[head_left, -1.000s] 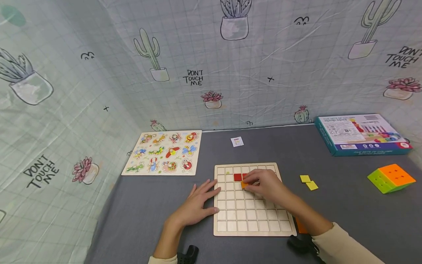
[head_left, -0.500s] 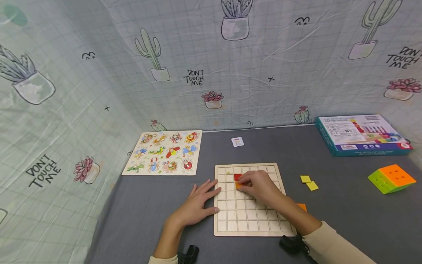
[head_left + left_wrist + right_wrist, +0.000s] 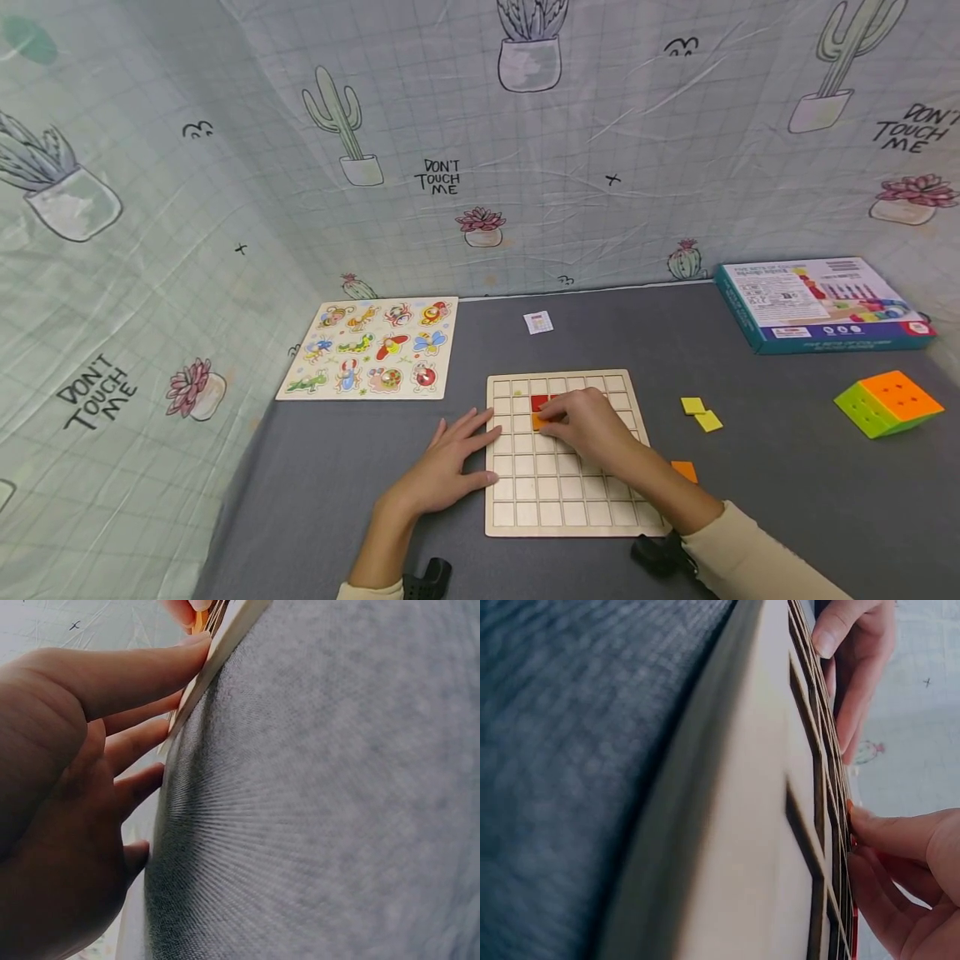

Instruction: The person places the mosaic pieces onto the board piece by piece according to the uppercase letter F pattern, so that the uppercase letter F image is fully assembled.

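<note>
A wooden grid board (image 3: 552,490) lies flat on the grey table. My left hand (image 3: 442,468) rests with spread, straight fingers on the board's left edge; the left wrist view shows this hand (image 3: 82,750) with its thumb on the rim. With thumb and fingers, my right hand (image 3: 592,423) pinches an orange square tile (image 3: 537,422) at a cell in the second row. Directly above that tile sits a red tile (image 3: 539,403), and more red shows beside it, partly hidden by my fingers. The right wrist view has my right hand (image 3: 907,870) low over the grid.
Two yellow tiles (image 3: 708,421) lie right of the board, an orange piece (image 3: 684,472) by its right edge. An insect puzzle (image 3: 375,350) is at back left, a small card (image 3: 538,322) behind the board, a box (image 3: 825,304) and a colored cube (image 3: 890,405) at right.
My right hand has moved left by about one cell with the orange tile, which now lies level beneath the red one. The left hand has stayed in place.
</note>
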The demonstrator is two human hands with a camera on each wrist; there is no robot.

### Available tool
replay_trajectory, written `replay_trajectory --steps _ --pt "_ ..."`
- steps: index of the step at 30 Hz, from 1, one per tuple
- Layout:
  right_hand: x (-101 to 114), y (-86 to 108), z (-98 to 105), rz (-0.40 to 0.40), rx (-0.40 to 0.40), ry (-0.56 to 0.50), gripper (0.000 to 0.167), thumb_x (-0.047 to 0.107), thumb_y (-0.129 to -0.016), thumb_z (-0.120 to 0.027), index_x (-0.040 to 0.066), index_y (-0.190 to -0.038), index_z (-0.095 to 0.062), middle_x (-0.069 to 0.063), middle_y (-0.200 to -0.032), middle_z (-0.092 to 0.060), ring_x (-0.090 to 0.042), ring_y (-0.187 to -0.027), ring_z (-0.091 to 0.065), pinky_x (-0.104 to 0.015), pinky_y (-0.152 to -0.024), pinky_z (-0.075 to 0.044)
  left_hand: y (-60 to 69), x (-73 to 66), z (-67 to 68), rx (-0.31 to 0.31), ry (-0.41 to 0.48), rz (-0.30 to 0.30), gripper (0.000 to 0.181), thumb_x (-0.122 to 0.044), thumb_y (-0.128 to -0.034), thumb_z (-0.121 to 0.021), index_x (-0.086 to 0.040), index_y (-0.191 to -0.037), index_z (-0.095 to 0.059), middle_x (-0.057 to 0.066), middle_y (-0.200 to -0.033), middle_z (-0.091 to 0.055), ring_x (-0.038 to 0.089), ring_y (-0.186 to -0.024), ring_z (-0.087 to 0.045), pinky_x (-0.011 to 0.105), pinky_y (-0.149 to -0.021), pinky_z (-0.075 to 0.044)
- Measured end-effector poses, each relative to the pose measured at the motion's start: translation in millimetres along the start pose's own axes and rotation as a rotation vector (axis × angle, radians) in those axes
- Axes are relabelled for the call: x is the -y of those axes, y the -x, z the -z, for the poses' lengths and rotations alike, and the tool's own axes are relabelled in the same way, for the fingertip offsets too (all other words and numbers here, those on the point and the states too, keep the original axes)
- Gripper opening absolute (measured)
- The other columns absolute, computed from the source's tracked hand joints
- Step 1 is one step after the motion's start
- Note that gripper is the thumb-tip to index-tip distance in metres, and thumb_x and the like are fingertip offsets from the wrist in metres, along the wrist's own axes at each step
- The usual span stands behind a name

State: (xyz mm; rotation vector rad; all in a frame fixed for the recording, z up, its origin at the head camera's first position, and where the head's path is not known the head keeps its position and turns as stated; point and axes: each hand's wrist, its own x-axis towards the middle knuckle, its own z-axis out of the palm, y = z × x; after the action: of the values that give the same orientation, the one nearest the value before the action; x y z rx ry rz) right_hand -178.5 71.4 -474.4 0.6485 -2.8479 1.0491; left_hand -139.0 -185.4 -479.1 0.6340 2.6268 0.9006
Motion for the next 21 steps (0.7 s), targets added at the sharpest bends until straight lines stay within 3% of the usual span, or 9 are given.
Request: replay_trajectory --steps 13,21 --pt "0.7 -0.2 -2.7 -0.005 -0.023 -0.008 0.009 0.008 -0.077 -0.087 0.01 -0.085 -0.084 -0.003 -0.097 -0.082 -0.023 -0.101 -0.078 -0.039 -0.089 -0.061 -0.6 2.6 -0.9 -0.008 -0.011 -0.014 0.062 -0.028 -0.0943 -0.071 -0.014 -0.152 -0.051 0.007 -0.169 -0.032 0.037 -0.16 -0.02 0.074 -0.123 -0.005" --pt "0.5 0.0 -2.8 -0.006 -0.021 -0.008 0.009 0.007 -0.077 -0.086 0.009 -0.086 -0.084 -0.004 -0.099 -0.082 -0.024 -0.102 -0.078 -0.04 -0.089 -0.061 -1.3 3.5 -1.3 -0.008 -0.014 -0.016 0.062 -0.029 -0.0943 -0.071 -0.014 -0.151 -0.051 0.007 -0.169 -0.032 0.036 -0.16 -0.02 0.074 -0.123 -0.005"
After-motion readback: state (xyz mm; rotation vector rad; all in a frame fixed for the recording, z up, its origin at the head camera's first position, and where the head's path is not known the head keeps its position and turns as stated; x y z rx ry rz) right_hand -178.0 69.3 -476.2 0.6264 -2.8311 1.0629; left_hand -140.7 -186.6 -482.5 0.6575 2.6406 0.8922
